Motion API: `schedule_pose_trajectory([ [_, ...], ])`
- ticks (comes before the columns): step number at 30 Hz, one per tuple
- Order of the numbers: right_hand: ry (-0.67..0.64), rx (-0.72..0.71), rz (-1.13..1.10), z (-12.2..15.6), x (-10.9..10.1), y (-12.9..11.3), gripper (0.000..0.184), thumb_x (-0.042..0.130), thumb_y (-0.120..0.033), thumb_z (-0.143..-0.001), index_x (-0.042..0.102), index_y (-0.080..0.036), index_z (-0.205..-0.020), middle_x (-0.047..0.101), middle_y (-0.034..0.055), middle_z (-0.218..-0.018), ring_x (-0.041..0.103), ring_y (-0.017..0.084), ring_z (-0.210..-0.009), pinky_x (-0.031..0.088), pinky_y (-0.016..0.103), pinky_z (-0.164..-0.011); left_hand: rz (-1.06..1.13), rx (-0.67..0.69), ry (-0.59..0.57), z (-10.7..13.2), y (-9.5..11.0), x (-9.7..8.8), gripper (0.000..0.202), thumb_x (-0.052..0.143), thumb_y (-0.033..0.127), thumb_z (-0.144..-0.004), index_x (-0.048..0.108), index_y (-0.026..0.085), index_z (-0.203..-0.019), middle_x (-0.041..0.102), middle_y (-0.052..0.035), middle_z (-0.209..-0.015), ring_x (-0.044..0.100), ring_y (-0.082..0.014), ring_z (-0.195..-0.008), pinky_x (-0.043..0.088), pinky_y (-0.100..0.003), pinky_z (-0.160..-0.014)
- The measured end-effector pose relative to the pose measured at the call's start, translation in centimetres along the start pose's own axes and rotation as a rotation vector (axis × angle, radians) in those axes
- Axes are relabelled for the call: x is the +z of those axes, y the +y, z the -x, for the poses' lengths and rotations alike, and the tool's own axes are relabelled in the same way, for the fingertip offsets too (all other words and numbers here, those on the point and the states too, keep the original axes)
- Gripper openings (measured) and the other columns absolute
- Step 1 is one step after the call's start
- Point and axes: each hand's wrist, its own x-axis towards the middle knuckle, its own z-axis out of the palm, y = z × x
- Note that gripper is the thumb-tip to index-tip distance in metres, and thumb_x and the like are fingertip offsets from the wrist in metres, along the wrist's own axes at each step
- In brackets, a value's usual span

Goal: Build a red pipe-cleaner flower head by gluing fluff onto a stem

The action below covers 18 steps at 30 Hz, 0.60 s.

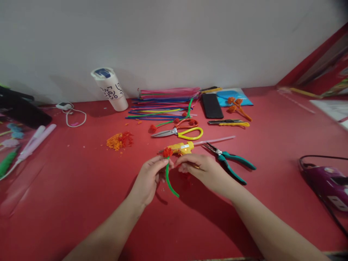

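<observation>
Both forearms reach in over the red table (67, 181). Just in front of the yellow hot-glue gun (181, 148), the left hand (150, 178) pinches a green pipe-cleaner flower with a red fluffy head (169, 180), holding it upright. The right hand (200, 169) curls its fingers against the stem; whether they grip it cannot be told, and they hide part of the gun. Green-handled pliers (231, 164) lie right of the gun and yellow-handled scissors (181, 133) just behind it. A heap of orange and red fluff (119, 140) sits to its left, and a bundle of coloured pipe cleaners (163, 103) lies farther behind.
</observation>
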Motion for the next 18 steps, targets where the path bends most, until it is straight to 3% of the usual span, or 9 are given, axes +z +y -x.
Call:
schedule_pose_trajectory([
  [4, 0.034, 0.118, -0.415, 0.0, 0.4, -0.3, 0.008, 0.052, -0.018, -0.082, 0.05, -0.022, -0.089, 0.066, -0.002, -0.076, 0.065, 0.013, -0.072, 0.05, 0.027, -0.07, 0.052, -0.013, -0.076, 0.2, -0.3, 0.4, 0.012, 0.069, 0.025, -0.07, 0.071, 0.013, -0.068, 0.065, -0.0024, -0.064, 0.058, -0.0104, -0.06, 0.047, -0.021, -0.061],
  [11, 0.119, 0.103, -0.273, 0.0, 0.9, -1.0, 0.009, 0.05, -0.014, -0.079, 0.047, -0.022, -0.081, 0.065, -0.004, -0.069, 0.063, 0.012, -0.066, 0.046, 0.025, -0.066, 0.068, -0.025, -0.091, 0.3, -0.4, 0.7, 0.012, 0.068, 0.023, -0.071, 0.07, 0.012, -0.067, 0.066, -0.0036, -0.065, 0.058, -0.0102, -0.058, 0.047, -0.021, -0.06],
  [18, 0.077, 0.229, -0.463, -0.2, 1.1, -0.4, 0.011, 0.056, -0.03, -0.079, 0.055, -0.018, -0.08, 0.066, 0.0005, -0.067, 0.061, 0.012, -0.061, 0.049, 0.026, -0.06, 0.064, 0.008, -0.065, 0.2, -0.6, 0.4, 0.012, 0.067, 0.021, -0.071, 0.07, 0.012, -0.065, 0.065, -0.0028, -0.061, 0.056, -0.0097, -0.055, 0.047, -0.021, -0.058],
])
